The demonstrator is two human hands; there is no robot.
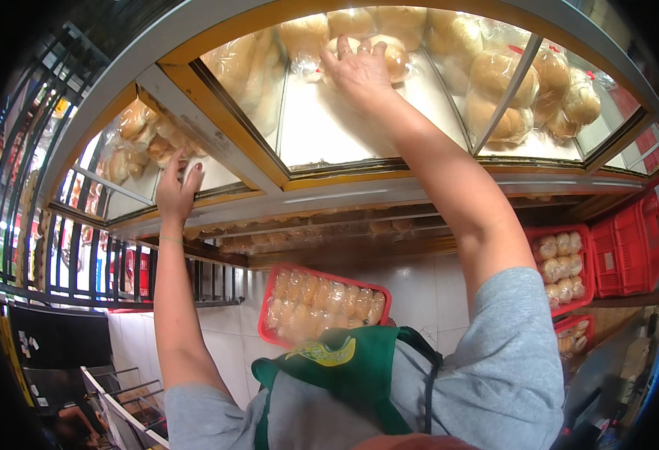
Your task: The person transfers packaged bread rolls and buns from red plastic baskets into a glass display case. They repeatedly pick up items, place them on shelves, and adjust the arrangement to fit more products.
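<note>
My right hand [359,71] reaches into the lit middle compartment of a glass-sided display case. Its fingers are spread and curled over a clear bag of round buns [392,58], which sits on the white shelf [344,131] toward the back. My left hand [175,187] is at the front opening of the left compartment, fingers and thumb apart, with nothing visible in it. Just beyond its fingertips lie bagged bread rolls [136,124]. More bagged buns [498,94] are stacked in the compartment to the right of my right arm.
Yellow-edged frame bars [213,127] divide the case openings. Below, a red tray of wrapped rolls [322,300] stands on the tiled floor in front of me. Red crates [630,247] and another tray of buns [560,266] are at the right. Dark metal railings [37,187] stand at the left.
</note>
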